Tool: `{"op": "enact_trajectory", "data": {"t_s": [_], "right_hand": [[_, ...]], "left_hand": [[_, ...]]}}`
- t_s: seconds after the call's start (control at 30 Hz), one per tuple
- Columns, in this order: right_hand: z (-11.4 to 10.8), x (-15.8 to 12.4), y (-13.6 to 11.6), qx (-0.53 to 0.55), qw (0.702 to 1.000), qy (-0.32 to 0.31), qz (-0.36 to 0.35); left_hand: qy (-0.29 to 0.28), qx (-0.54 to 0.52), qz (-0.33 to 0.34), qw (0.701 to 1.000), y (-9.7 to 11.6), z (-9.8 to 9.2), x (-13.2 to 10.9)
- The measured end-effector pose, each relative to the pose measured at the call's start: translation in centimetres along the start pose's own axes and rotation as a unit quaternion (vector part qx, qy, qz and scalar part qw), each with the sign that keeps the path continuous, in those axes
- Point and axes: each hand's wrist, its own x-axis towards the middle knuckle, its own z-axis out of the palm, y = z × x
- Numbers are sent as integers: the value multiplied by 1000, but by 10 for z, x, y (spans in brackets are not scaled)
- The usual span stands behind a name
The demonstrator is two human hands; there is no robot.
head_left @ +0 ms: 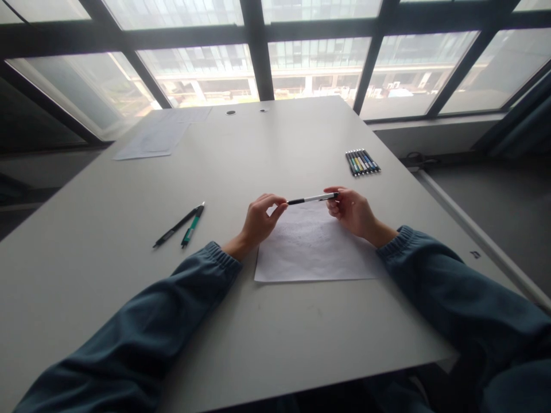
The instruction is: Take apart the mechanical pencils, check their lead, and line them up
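Observation:
A white pen (pixel 313 198) with a black grip and black end is held level between my two hands, above a sheet of paper (pixel 318 264). My left hand (pixel 262 217) pinches its tip end between thumb and fingertips. The other end is in the fingers of my right hand (pixel 352 211), closed around it. Faint marks show on the sheet, partly covered by the hands. To the left of my left hand lie a black pen (pixel 175 226) and a green pen (pixel 193 226), their upper ends close together.
A row of several pens (pixel 363 163) lies side by side at the right of the white table (pixel 267 155). More paper sheets (pixel 157 135) lie at the far left. Large windows (pixel 321 69) stand behind the table's far edge.

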Motion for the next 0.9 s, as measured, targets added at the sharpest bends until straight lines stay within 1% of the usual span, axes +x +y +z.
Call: {"op": "enact_trajectory", "data": {"t_s": [0.07,0.17,0.27,0.33,0.4,0.43,0.5,0.63,0.77,0.83,0.9], "right_hand": [[1,1,1,-18,999,18,-30],[1,3,7,-93,989,62,-93],[-1,4,14,-208,960,100,-161],[-2,5,17,-276,934,106,-200],[-3,5,19,-320,914,107,-225],[-4,4,20,-331,908,108,-231],[-4,4,20,-334,907,104,-235],[-5,3,21,-309,922,75,-222],[-6,2,21,-317,923,74,-204],[-6,2,18,-343,917,69,-191],[-6,2,13,-387,900,64,-191]], "left_hand": [[12,10,-11,1000,0,0,0],[38,17,-36,998,-3,-1,1],[70,5,-61,996,-6,-1,1],[80,-7,-70,994,-7,-1,1],[85,-20,-74,993,-7,-1,1],[89,-26,-74,993,-7,0,1],[98,-35,-74,992,-7,0,2],[102,-52,-73,991,-6,-1,3],[95,-71,-69,991,-7,-1,4],[94,-78,-70,990,-8,-1,4],[101,-82,-73,989,-9,0,3]]}}
